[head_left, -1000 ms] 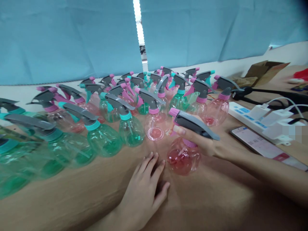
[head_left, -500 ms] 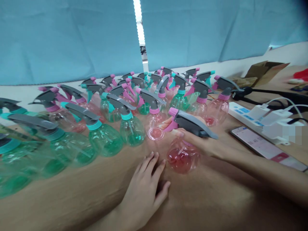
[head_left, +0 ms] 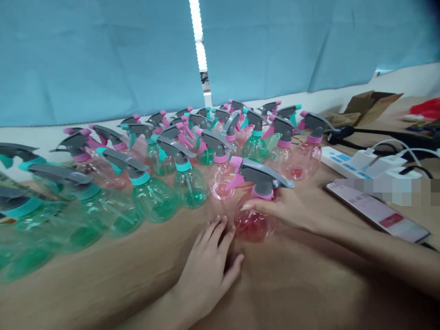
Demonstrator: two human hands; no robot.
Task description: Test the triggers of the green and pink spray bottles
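Note:
A pink spray bottle (head_left: 252, 224) with a grey and pink trigger head stands upright on the wooden table (head_left: 275, 284). My right hand (head_left: 278, 208) is wrapped round its upper body just below the collar, the thumb on the near side and the other fingers mostly hidden behind. To the left, my left hand (head_left: 211, 263) lies on the table, fingers spread, holding nothing. A clear pink spray bottle (head_left: 222, 181) stands just behind the held one. The nearest green spray bottle (head_left: 190, 185) is beyond my left fingertips.
Rows of green spray bottles (head_left: 154, 201) and pink ones fill the left and back. On the right lie a phone (head_left: 374, 213), a white power strip (head_left: 343, 162) with plugged chargers, a black strap-like object (head_left: 388, 135) and an open cardboard box (head_left: 369, 107). A blue cloth (head_left: 120, 59) hangs behind.
My right hand has moved from the trigger head down to the bottle's upper body. The bottle has shifted slightly left. My left hand has stayed in place.

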